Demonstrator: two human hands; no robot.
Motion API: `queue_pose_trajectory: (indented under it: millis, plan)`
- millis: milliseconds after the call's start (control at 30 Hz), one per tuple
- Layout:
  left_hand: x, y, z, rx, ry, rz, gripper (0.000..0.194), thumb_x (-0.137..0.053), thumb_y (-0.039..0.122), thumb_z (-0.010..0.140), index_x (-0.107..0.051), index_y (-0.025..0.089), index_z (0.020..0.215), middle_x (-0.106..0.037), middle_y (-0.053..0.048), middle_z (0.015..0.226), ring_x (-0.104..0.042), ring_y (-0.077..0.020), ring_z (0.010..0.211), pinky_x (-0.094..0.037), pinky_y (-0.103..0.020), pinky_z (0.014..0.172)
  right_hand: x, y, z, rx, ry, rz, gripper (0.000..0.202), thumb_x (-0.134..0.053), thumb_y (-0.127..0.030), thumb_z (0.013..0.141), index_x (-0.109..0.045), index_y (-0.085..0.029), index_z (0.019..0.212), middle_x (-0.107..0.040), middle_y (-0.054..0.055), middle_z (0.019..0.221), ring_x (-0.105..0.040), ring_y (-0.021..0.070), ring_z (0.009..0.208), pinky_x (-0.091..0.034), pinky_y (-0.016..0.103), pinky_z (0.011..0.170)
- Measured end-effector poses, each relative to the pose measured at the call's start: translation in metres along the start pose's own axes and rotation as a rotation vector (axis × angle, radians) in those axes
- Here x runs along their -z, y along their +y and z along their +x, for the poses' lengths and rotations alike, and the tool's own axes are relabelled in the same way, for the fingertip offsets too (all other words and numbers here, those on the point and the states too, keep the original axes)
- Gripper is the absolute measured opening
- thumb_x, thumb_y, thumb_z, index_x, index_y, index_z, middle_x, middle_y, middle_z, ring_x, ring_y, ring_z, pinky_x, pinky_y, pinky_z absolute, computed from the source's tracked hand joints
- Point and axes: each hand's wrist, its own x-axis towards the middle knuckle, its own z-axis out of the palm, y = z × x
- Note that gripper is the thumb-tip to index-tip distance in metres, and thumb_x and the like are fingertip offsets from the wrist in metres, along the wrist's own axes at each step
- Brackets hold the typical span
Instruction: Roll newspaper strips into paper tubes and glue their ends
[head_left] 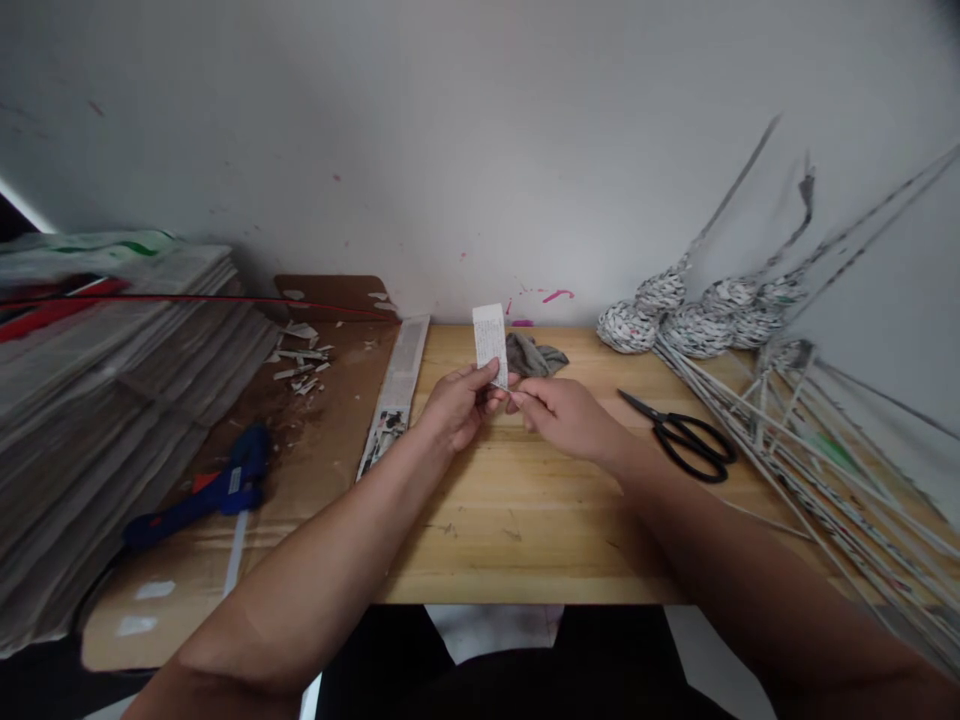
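The left hand is clamped on a printed paper strip, thumb on the face of the strip. The right hand has its thumb and fingertips pinched together on the lower end of the same strip; the exact contact is partly hidden by the fingers. The paper strip is held upright with a slight tilt, above the middle of the wooden tabletop, toward the back edge.

Behind the hands, a crumpled grey cloth lies near the back edge of the tabletop. Right of the right hand, black-handled scissors lie with the blades directed toward the back edge and the handles toward the right edge. Woven paper forms are grouped at the back right corner; long paper rods extend from there along the right side toward the front edge.

At the left edge of the exposed wood lies a long newspaper piece. Beside it, a cardboard sheet carries paper scraps near its back edge and a blue glue gun toward its front left corner. A tall newspaper stack stands along the left edge of the cardboard.
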Motion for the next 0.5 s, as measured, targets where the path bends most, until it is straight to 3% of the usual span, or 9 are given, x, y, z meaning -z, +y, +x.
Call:
queue_pose_trajectory:
  millis: [133,333,500]
  plan:
    - [-0.001,0.0,-0.001,-0.026,-0.005,0.062,0.015,-0.061,0.018,0.09,-0.068,0.009,0.08,-0.068,-0.005,0.063,-0.057,-0.0056,0.046,-0.045,-0.012,0.042,0.002,0.001,0.001,-0.129,-0.126,0.226,0.034,-0.039,-0.034,0.098,-0.065,-0.015,0.088,-0.059,0.001,0.064,-0.052,0.0129,0.057,-0.037,0.024,0.057]
    - [0.003,0.0,0.004,-0.142,0.071,0.262,0.012,-0.07,0.02,0.081,-0.068,0.01,0.075,-0.068,-0.004,0.066,-0.058,-0.0074,0.049,-0.043,-0.015,0.043,0.0,0.001,0.0,0.054,0.03,-0.12,0.026,-0.047,-0.026,0.094,-0.068,-0.017,0.083,-0.064,0.002,0.071,-0.049,0.0129,0.061,-0.029,0.026,0.059]
    - [0.01,0.004,0.009,-0.246,0.099,0.352,0.017,-0.08,0.026,0.069,-0.069,0.012,0.07,-0.066,-0.001,0.061,-0.056,-0.0083,0.05,-0.044,-0.019,0.047,-0.001,0.001,-0.001,0.074,0.071,-0.112,0.024,-0.048,-0.026,0.094,-0.071,-0.019,0.092,-0.065,0.0,0.071,-0.048,0.012,0.059,-0.029,0.026,0.059]
